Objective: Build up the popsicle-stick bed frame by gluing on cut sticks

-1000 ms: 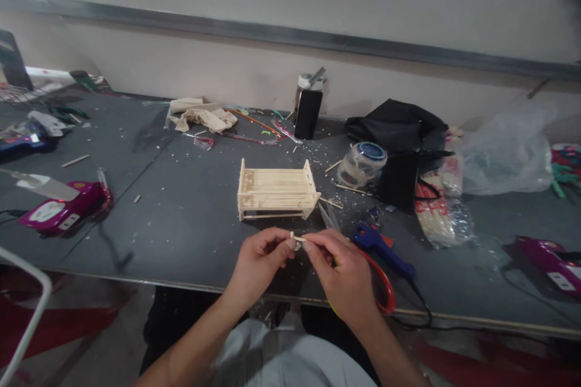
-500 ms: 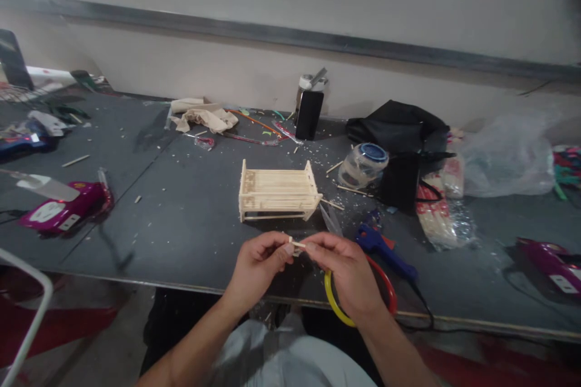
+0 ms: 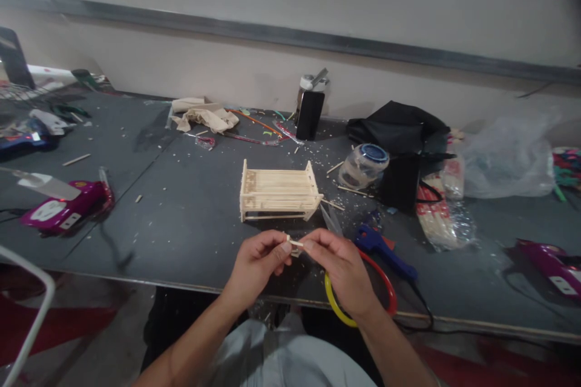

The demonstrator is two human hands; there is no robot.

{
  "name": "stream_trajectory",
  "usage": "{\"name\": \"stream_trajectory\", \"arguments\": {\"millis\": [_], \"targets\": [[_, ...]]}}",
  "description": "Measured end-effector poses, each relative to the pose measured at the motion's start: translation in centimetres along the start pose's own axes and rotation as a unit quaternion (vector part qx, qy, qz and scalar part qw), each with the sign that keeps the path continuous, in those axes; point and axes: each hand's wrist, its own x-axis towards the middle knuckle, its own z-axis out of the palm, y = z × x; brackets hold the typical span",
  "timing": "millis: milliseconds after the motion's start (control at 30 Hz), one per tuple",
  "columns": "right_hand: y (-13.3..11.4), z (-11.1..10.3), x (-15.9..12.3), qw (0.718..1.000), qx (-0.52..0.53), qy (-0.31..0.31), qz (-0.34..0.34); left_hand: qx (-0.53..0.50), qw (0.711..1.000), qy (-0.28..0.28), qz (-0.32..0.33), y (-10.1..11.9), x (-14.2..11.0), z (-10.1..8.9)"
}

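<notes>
Between my hands is a short pale wooden stick point(image 3: 296, 243), close to the table's front edge. My left hand point(image 3: 259, 263) pinches its left end together with other small stick pieces, partly hidden by the fingers. At the stick's right end, my right hand point(image 3: 338, 263) has thumb and fingertips closed on it. Just beyond my hands stands a small bed-like frame built of wooden sticks point(image 3: 279, 190), upright on the dark table. Scissors with red and yellow handles point(image 3: 333, 302) lie partly under my right hand, blades pointing away.
Right of my hands lies a blue glue gun point(image 3: 385, 249) with its cord. Behind it are a blue-lidded jar point(image 3: 365, 164), a black bag point(image 3: 399, 124) and packaged sticks point(image 3: 438, 214). A black phone point(image 3: 310, 115) leans upright near the wall. A purple device point(image 3: 66, 208) sits left.
Both hands keep hold of the small stick pieces, with only a slight shift of the fingers and the stick. The wooden frame stays in place.
</notes>
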Motion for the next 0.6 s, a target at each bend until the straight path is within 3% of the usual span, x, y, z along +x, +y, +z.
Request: {"name": "stream_trajectory", "arguments": {"millis": [100, 433, 500, 600], "targets": [[0.2, 0.0, 0.0, 1.0, -0.011, -0.004, -0.009, -0.001, 1.0, -0.005, -0.001, 0.0, 0.0, -0.1], [1.5, 0.7, 0.3, 0.99, 0.132, 0.006, 0.056, 0.017, 1.0, -0.019, 0.012, 0.1, 0.0, -0.1], [1.3, 0.6, 0.2, 0.995, 0.084, 0.04, 0.032, 0.011, 1.0, -0.009, 0.013, 0.1, 0.1, -0.1], [0.9, 0.2, 0.1, 0.99, -0.079, 0.108, -0.043, -0.017, 0.999, 0.024, 0.015, 0.0, 0.2, 0.0]]}}
